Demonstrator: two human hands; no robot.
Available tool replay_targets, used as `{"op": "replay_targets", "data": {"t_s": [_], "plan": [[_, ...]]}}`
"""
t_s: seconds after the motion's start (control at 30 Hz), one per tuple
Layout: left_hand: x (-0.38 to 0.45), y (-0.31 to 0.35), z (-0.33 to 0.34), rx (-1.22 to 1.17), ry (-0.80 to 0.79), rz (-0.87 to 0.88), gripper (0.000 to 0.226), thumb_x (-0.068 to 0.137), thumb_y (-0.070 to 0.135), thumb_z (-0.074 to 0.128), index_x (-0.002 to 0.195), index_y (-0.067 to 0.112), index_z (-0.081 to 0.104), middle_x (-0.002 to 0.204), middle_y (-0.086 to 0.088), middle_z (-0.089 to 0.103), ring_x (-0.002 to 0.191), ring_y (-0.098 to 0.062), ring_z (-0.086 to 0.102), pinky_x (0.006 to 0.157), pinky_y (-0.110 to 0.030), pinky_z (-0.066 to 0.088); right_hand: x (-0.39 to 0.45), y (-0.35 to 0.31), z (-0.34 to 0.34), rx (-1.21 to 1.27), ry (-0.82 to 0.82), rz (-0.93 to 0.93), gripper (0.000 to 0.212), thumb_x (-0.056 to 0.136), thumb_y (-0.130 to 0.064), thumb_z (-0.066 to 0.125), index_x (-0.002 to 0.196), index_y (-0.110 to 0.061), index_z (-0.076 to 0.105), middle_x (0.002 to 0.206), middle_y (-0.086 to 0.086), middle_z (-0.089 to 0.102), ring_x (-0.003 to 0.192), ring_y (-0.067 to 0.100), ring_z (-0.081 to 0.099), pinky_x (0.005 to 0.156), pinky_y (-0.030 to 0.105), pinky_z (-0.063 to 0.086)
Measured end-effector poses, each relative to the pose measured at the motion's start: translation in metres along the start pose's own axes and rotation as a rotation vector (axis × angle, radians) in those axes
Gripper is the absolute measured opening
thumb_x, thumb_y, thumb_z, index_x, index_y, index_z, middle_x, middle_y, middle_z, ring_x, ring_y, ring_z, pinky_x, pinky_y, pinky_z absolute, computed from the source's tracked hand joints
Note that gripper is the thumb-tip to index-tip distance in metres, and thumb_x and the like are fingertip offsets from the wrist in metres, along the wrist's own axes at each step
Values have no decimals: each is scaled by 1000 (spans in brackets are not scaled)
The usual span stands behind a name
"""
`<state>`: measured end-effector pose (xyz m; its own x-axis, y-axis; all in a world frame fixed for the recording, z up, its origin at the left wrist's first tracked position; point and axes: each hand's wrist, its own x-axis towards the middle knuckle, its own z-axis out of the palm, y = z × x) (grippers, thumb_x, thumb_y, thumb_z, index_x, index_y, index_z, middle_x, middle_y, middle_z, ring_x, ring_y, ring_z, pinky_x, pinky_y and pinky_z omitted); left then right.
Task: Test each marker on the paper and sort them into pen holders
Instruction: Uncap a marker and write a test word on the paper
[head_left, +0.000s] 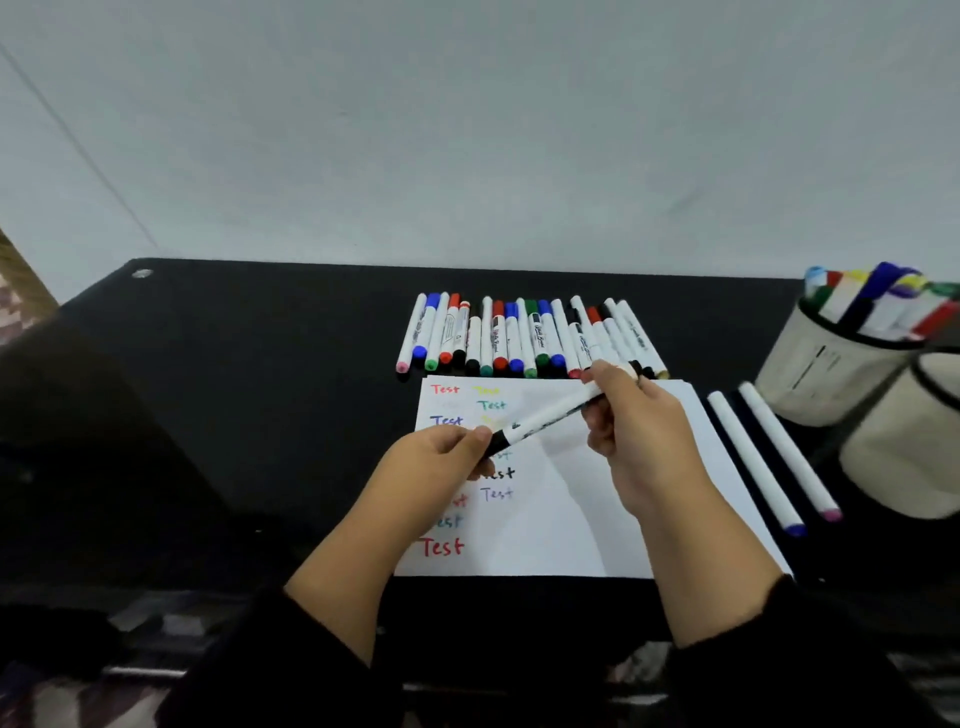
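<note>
Progress: partly done, by my estimate well short of complete. The white sheet of paper (571, 519), lying near the front edge of the black glossy table (260, 364), carries about a dozen "Test" words in red, yellow, green, blue, black and purple down its left half; its right half is blank.

Sorted so far: the white fabric pen holder with black rim (826, 374) at the right edge holds a bundle of markers. A second, similar holder (914, 457) stands nearer; its contents cannot be seen.

Outstanding: a row of white-barrelled markers with coloured caps (524, 338) lies beyond the paper's far edge. Two more white markers (769, 457) lie just right of the paper.

In hand: a white marker with black cap (540, 421), held above the paper. The left hand (436, 457) pinches the cap end; the right hand (639, 431) grips the barrel. Likely uncapping or recapping; I cannot tell which.
</note>
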<state>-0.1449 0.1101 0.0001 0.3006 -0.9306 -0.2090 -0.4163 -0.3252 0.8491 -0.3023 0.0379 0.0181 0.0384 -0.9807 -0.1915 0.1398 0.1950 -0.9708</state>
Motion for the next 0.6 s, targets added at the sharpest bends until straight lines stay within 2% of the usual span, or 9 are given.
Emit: {"op": "replay_targets", "data": {"t_s": [0.1,0.27,0.43,0.5,0.6], "plan": [[-1,4,7,-11,-47,-22,26,94,42,48,84,29,68,84,14,71,91,-11,63,67,-20,41,-1,6,-6,22,-19,21,18,91,-22,57,79,-12,65,51,-4,42,50,9,34,50,23,29],[0,10,10,18,-110,-23,16,93,39,50,88,34,65,82,17,67,66,-1,52,57,-17,39,-4,17,0,-104,-131,30,20,89,-28,63,83,-10,66,47,-8,43,48,8,34,52,23,29],[3,14,10,86,-153,57,11,91,38,54,83,44,59,87,18,65,82,-3,59,67,-20,45,-5,24,6,-214,-180,-4,29,88,-34,64,66,-17,57,47,-3,48,44,7,40,56,27,32],[4,15,10,117,-158,68,10,92,39,52,86,43,59,84,20,63,77,5,56,63,-18,41,-5,26,8,-219,-171,-10,32,90,-33,61,64,-16,55,44,-2,48,42,7,40,57,27,33],[6,17,12,157,-168,71,18,96,37,46,83,40,58,79,20,60,58,19,50,56,-13,33,-3,26,11,-204,-175,-27,30,94,-27,56,67,-13,54,41,-5,44,40,7,37,55,25,34]]}}
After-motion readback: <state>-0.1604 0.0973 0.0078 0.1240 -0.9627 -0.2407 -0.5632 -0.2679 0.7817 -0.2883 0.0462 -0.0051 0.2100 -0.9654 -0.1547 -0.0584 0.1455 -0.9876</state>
